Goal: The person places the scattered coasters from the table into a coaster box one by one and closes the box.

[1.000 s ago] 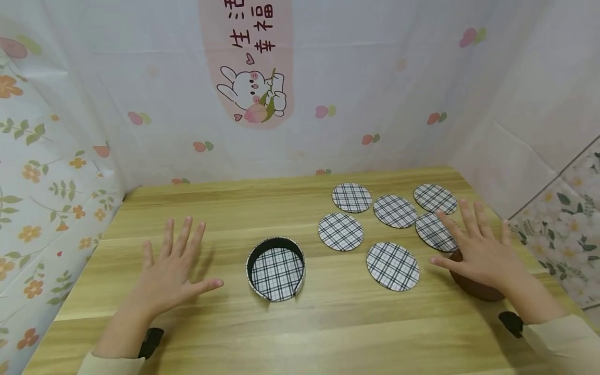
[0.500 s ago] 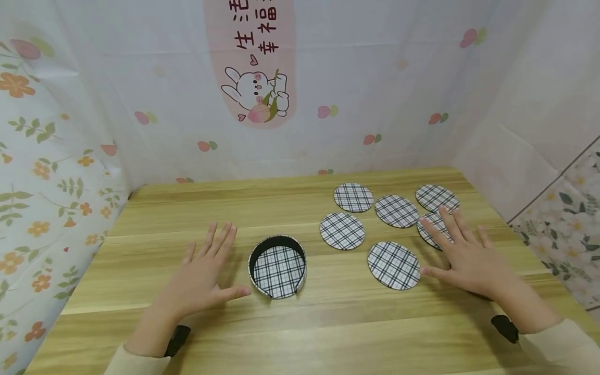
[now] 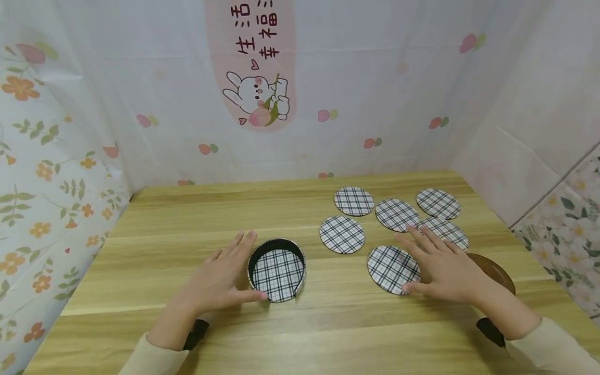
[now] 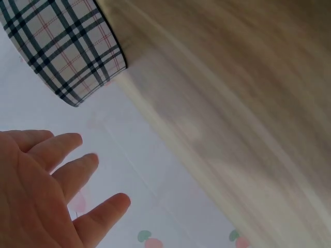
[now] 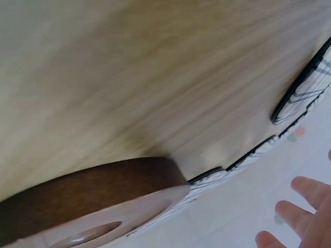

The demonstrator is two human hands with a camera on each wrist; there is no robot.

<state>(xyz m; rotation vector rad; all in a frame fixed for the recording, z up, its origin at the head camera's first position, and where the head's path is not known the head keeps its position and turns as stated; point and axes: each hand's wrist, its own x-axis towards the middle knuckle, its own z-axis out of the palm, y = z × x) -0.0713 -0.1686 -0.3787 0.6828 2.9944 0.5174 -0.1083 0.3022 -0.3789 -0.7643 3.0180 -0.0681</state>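
A round plaid coaster holder (image 3: 280,244) with a black inner wall and a front gap stands mid-table, a plaid coaster (image 3: 277,275) lying inside. At its left side is my left hand (image 3: 219,284), fingers extended and thumb tip close to the front gap. The left wrist view shows the holder's plaid outer wall (image 4: 70,44) beyond the spread fingers. My right hand (image 3: 442,271) is over the table on the right, fingers outstretched, holding nothing. Its thumb and index finger overlap the right edge of the nearest loose plaid coaster (image 3: 388,266).
Several more plaid coasters lie flat behind, including one at the back (image 3: 353,201) and one left of centre (image 3: 342,234). A round brown wooden object (image 3: 497,272) sits at the right, partly hidden by my right hand. Printed cloth (image 3: 187,104) hangs behind the wooden table (image 3: 319,344).
My left hand has moved right, up to the coaster holder. My right hand has shifted left to the nearest loose coaster, uncovering part of the brown object. The coasters and holder stay put.
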